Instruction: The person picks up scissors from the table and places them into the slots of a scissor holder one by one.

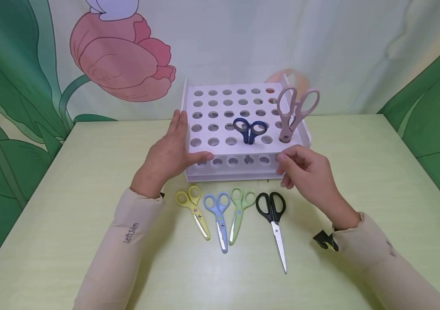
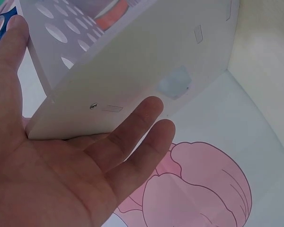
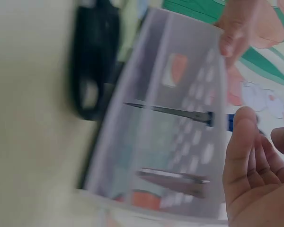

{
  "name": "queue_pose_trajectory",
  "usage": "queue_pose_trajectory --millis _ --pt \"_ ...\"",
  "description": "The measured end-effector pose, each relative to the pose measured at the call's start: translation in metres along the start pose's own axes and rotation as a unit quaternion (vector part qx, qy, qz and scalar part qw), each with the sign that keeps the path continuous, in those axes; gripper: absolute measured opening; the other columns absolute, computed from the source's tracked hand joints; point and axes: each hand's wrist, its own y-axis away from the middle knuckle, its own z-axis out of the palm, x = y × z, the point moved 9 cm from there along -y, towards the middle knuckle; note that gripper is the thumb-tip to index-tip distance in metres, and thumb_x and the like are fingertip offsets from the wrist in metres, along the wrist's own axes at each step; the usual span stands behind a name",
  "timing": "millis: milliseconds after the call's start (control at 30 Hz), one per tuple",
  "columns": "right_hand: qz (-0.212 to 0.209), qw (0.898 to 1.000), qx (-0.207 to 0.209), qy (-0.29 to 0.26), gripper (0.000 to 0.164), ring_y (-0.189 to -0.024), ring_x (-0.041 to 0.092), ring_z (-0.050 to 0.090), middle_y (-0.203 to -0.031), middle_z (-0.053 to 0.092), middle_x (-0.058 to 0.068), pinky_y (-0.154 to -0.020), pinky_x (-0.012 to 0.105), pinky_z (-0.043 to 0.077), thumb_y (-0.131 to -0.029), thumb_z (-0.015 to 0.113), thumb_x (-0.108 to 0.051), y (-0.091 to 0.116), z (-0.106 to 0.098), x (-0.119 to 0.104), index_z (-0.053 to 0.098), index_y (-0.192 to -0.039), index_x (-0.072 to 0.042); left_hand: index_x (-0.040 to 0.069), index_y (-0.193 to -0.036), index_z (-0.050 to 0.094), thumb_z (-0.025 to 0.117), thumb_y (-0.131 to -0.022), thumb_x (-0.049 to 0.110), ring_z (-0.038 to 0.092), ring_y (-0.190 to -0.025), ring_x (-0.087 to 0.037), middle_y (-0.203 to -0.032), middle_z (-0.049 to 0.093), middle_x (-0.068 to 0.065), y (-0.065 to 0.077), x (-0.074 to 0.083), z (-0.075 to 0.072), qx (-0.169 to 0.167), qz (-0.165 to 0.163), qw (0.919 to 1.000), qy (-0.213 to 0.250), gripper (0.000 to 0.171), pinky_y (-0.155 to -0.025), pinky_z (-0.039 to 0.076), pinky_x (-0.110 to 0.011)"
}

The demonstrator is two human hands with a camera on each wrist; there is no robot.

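Note:
A white rack [image 1: 220,147] with rows of round holes stands on the table. Dark blue scissors [image 1: 249,130] and pink scissors [image 1: 295,113] stand upright in its holes, their blades showing below in the right wrist view. My left hand [image 1: 168,148] rests at the rack's left side, fingers extended along the panel and thumb across the front edge. At the front right corner is my right hand [image 1: 308,174], its fingers loosely bent with nothing between them; its index fingertip [image 3: 245,117] is right at the rack's edge.
In front of the rack lie yellow scissors [image 1: 196,215], light blue scissors [image 1: 220,224], green scissors [image 1: 237,219] and black-handled scissors [image 1: 276,228]. They point toward the near side of the pale table [image 1: 100,258]. A flower-printed curtain [image 1: 224,38] hangs behind the rack.

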Motion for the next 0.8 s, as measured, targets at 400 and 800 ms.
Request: queue_pose_trajectory --millis 400,800 --pt "0.115 0.988 -0.087 -0.055 0.022 -0.056 0.024 0.064 -0.079 0.067 0.017 -0.052 0.036 0.056 -0.103 0.06 -0.008 0.029 0.001 0.067 0.063 -0.106 0.013 0.005 -0.162 -0.005 0.077 -0.083 0.059 0.049 -0.13 -0.035 -0.168 -0.01 -0.012 -0.001 0.003 0.0 0.001 0.005 1.0 -0.002 0.126 -0.089 0.049 -0.048" --pt "0.098 0.973 -0.183 0.103 0.029 -0.069 0.019 0.056 -0.087 0.064 0.007 -0.059 0.029 0.05 -0.096 0.06 0.003 0.031 0.012 0.093 0.069 -0.123 -0.001 0.005 -0.161 -0.005 0.078 -0.084 0.056 0.051 -0.127 -0.037 -0.168 -0.009 -0.013 0.001 0.001 0.0 0.002 0.0 1.0 -0.001 0.125 -0.086 0.049 -0.048"
